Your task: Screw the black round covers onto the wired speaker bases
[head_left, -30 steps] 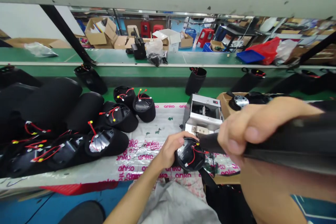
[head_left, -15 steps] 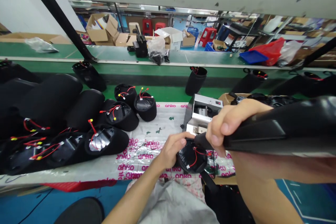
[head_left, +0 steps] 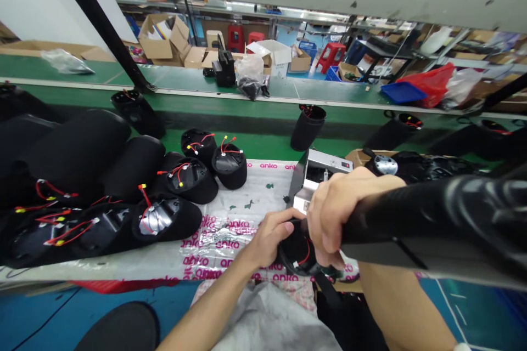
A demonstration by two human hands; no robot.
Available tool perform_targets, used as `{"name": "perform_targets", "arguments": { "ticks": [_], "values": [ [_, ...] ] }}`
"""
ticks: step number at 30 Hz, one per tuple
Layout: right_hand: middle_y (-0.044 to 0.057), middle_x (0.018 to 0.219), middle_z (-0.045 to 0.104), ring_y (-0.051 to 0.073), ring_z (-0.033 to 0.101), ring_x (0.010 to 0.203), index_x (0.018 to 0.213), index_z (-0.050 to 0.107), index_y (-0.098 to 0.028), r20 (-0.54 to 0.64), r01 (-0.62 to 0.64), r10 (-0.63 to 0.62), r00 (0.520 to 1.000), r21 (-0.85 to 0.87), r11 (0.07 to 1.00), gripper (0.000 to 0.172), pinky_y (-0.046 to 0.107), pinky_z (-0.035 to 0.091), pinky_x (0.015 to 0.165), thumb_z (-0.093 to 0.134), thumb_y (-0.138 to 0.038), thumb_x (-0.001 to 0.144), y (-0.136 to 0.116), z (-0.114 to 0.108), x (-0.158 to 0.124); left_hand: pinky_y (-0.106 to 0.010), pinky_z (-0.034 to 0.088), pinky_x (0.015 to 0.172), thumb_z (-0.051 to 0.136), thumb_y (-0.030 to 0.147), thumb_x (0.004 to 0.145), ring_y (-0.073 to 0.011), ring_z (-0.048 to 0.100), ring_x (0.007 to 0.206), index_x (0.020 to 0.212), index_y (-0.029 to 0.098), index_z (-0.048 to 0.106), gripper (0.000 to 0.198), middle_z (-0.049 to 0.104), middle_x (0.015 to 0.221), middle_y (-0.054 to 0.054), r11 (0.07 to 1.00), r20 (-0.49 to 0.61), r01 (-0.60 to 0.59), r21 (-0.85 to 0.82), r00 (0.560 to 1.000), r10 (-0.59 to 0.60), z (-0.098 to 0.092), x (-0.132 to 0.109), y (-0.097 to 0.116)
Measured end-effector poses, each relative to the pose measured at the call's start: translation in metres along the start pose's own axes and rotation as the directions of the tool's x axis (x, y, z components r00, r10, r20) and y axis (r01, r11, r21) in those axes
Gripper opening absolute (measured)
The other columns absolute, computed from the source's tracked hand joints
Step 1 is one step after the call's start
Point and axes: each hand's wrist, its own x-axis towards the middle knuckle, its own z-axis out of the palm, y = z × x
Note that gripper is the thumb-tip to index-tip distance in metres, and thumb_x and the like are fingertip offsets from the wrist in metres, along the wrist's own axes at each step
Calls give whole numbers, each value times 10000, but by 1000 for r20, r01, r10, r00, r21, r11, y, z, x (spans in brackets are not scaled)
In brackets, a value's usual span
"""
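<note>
A black round cap [head_left: 297, 263] with red wires is the thing being worked on here. It's held low at about 6 o'clock in view, just above a clear plastic sheet [head_left: 222, 236] printed with pink "anko" logos, and it's partly hidden by the hands. The left hand [head_left: 267, 238] has a closed grip on it, with the fingers [head_left: 284, 220] wrapped over its upper edge. A long black tube [head_left: 436, 219] is held in a closed grip by the right hand [head_left: 333, 219] and runs off toward 3 o'clock. Whether the tube's end touches the cap can't be told, since the right hand is in the way.

A heap of black padded tubes [head_left: 78, 148] is piled at 9 o'clock, with red wires and yellow plugs sticking out of several. Two shorter wired pieces [head_left: 228, 167] are stood on end at about 11 o'clock. A silver metal box [head_left: 319, 173] sits at 1 o'clock, just past the right hand, and a cardboard box [head_left: 356, 156] is beside it at 2 o'clock. An upright black tube [head_left: 308, 127] is seen at 12 o'clock on a green conveyor [head_left: 247, 142]. A grey apron [head_left: 267, 323] is seen at 6 o'clock, below the hands.
</note>
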Motion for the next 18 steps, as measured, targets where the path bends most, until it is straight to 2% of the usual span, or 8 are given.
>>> {"name": "perform_targets", "arguments": {
  "ticks": [2, 4, 6, 7, 12, 15, 18],
  "values": [
    [-26, 556, 686, 90, 709, 508, 544, 642, -122, 168, -88, 82, 982, 30, 996, 714, 177, 443, 508, 676, -758, 867, -3, 0, 7, -400, 580, 899, 518, 626, 1091, -308, 745, 933, 1072, 149, 867, 591, 842, 978, -93, 1000, 12, 0, -6, 1000, 0, 1, 0, 1],
    [-28, 554, 686, 99, 714, 508, 616, 707, -120, 319, -159, 139, 938, 38, 987, 675, 201, 479, 523, 688, -735, 893, -10, 2, 14, -400, 571, 894, 490, 641, 1095, -304, 739, 920, 1065, 162, 865, 609, 838, 981, -91, 1000, 23, -3, -13, 1000, 3, 1, 1, 2],
    [-29, 537, 674, 110, 712, 492, 662, 748, -128, 410, -165, 128, 903, 54, 985, 638, 220, 511, 529, 722, -718, 904, -16, 5, 20, -393, 558, 887, 486, 664, 1088, -300, 735, 915, 1041, 173, 861, 620, 840, 992, -89, 1000, 28, -8, -18, 1000, 8, 1, 1, 1],
    [-26, 528, 667, 114, 704, 475, 667, 752, -134, 422, -142, 96, 902, 80, 987, 651, 223, 518, 521, 721, -737, 909, -18, 8, 22, -389, 555, 891, 488, 675, 1083, -300, 736, 916, 1034, 174, 858, 625, 843, 1000, -89, 1000, 30, -8, -22, 999, 9, 1, 1, 0],
    [33, 554, 688, 113, 600, 380, 716, 740, -154, 208, 76, -129, 969, 243, 967, 865, 216, 515, 426, 547, -968, 934, -18, 26, 18, -368, 545, 917, 490, 683, 1085, -288, 749, 928, 1002, 161, 840, 634, 856, 1010, -91, 999, 24, 14, -34, 1000, -13, 0, 2, -7],
    [62, 599, 715, 117, 581, 390, 790, 764, -151, 177, 112, -166, 970, 281, 953, 851, 204, 482, 397, 484, -920, 1024, -16, 32, 11, -367, 549, 921, 502, 718, 1077, -300, 757, 955, 905, 169, 818, 656, 858, 976, -90, 1000, 16, 24, -19, 1000, -24, -3, 1, -6],
    [87, 686, 762, 128, 607, 427, 835, 767, -154, 148, 109, -163, 975, 317, 942, 816, 202, 468, 391, 508, -903, 1030, -13, 32, 2, -388, 547, 985, 482, 740, 1092, -327, 763, 1026, 805, 195, 781, 684, 834, 886, -85, 999, -3, 35, 16, 999, -35, -2, -7, 1]
  ]
}}
